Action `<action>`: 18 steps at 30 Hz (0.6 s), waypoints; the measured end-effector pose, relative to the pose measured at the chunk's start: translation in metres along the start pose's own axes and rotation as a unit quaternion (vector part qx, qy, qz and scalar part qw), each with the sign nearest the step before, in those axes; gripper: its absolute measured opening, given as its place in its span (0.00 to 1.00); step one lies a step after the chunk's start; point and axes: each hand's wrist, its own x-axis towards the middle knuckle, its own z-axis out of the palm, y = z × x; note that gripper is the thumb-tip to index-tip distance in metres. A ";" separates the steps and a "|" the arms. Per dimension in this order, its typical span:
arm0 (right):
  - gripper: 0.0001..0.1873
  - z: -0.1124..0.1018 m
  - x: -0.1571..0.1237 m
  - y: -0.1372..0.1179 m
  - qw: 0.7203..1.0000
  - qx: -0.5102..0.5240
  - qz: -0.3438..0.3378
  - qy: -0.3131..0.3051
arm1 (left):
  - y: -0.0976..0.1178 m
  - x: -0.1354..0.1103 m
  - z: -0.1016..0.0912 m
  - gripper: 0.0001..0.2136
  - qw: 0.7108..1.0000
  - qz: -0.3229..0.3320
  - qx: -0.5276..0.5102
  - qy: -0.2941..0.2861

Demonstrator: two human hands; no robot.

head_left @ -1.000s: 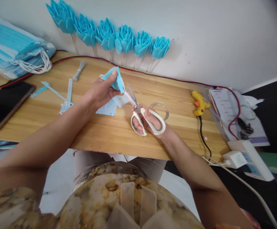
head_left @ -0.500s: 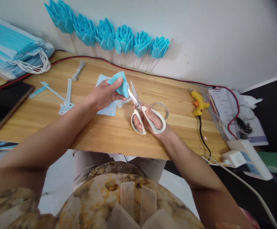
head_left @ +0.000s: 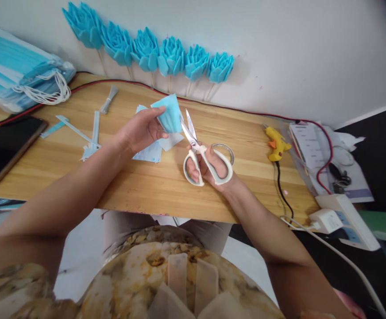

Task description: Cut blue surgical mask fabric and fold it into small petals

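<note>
My left hand [head_left: 140,131] pinches a folded blue piece of mask fabric [head_left: 168,116] above the wooden table [head_left: 153,181]. My right hand [head_left: 209,167] grips white-handled scissors [head_left: 203,155]; their blades stand apart, tips just right of the fabric. More cut blue and white pieces [head_left: 151,150] lie on the table under the left hand.
Blue fabric flowers on sticks [head_left: 153,48] lean on the wall. A stack of blue face masks [head_left: 20,71] and a phone [head_left: 7,146] lie at left. A tape roll [head_left: 226,150], yellow glue gun [head_left: 277,142], papers and a power strip [head_left: 349,217] are at right.
The scissor blades have opened and swung more upright, away from the fabric. My left hand has turned the blue piece so its flat side shows.
</note>
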 end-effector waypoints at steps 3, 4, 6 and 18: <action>0.30 0.000 0.000 0.000 1.000 0.005 0.002 0.006 | 0.002 -0.001 0.002 0.09 1.000 0.003 -0.006 0.006; 0.30 0.000 0.000 0.000 1.000 0.005 0.004 0.009 | 0.002 -0.001 0.003 0.09 1.000 0.006 -0.008 0.004; 0.31 0.000 0.000 0.000 1.000 0.001 0.011 0.010 | 0.002 -0.001 0.005 0.11 1.000 0.010 -0.014 0.001; 0.33 0.000 0.000 -0.002 1.000 -0.009 0.018 0.006 | -0.001 0.005 -0.005 0.10 0.997 0.002 -0.073 0.029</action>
